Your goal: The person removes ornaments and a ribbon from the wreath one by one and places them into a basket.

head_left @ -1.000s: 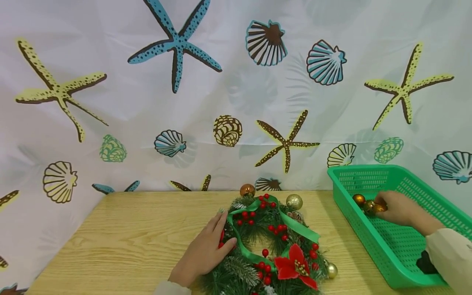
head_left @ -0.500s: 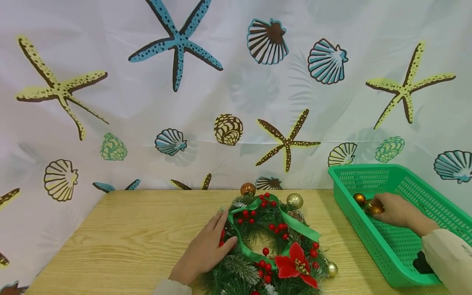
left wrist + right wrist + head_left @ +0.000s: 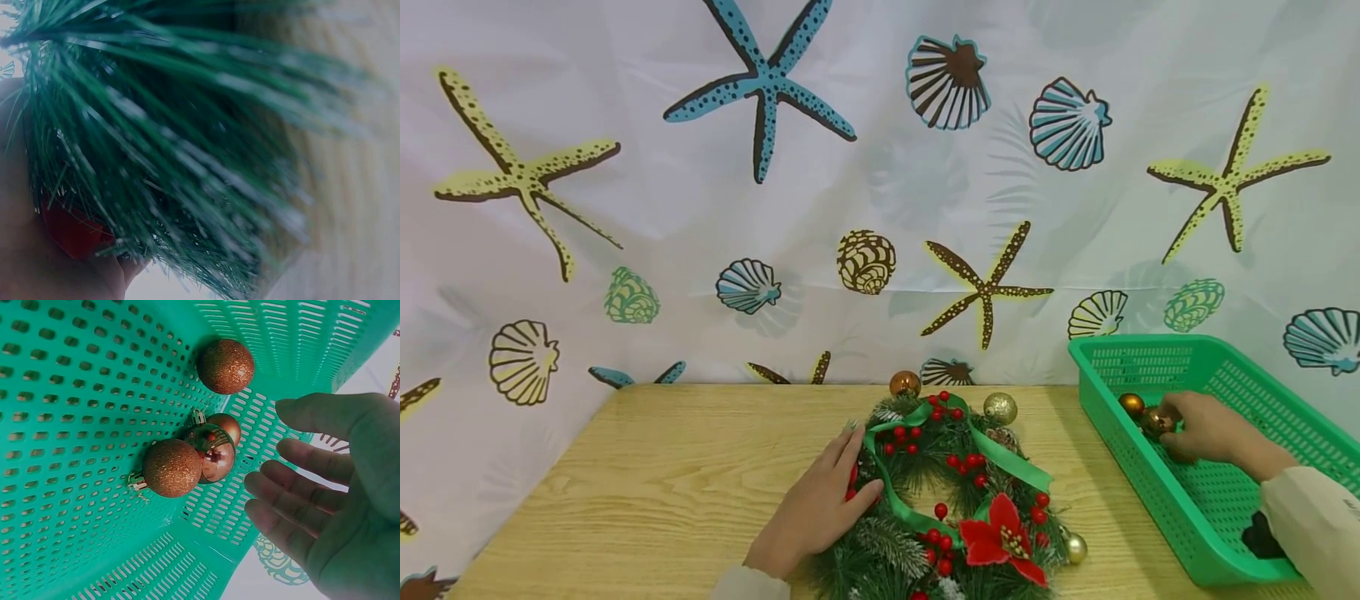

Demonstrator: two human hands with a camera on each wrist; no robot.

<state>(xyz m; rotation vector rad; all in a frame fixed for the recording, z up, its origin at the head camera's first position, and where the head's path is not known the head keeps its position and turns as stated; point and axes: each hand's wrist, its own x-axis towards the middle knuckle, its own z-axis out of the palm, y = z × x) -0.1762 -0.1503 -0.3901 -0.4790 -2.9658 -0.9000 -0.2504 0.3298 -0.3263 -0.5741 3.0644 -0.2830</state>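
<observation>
A green Christmas wreath (image 3: 887, 554) with red berries, a green ribbon (image 3: 1011, 467) and a red poinsettia (image 3: 992, 542) lies on the table. My left hand (image 3: 820, 504) rests along its left side with fingers extended. Pine needles (image 3: 162, 144) fill most of the left wrist view. Inside the green basket (image 3: 1138, 492), my right hand (image 3: 1206, 427) reaches down beside several copper Christmas balls. In the right wrist view its fingers (image 3: 300, 512) are loosely bent and apart from a shiny ball (image 3: 217, 459), a matte one (image 3: 228, 428) and two glittery balls (image 3: 172, 467).
A copper ball (image 3: 905, 383) and a gold glitter ball (image 3: 1000, 408) sit at the wreath's far edge, another gold ball (image 3: 1076, 548) at its right. A black object (image 3: 1261, 537) lies in the basket's near end. A seashell-print curtain (image 3: 805, 208) hangs behind the table.
The right hand shifts slightly among the copper balls; its fingers come away from them and a shiny ball shows more fully beside the fingertips. The left hand stays on the wreath.
</observation>
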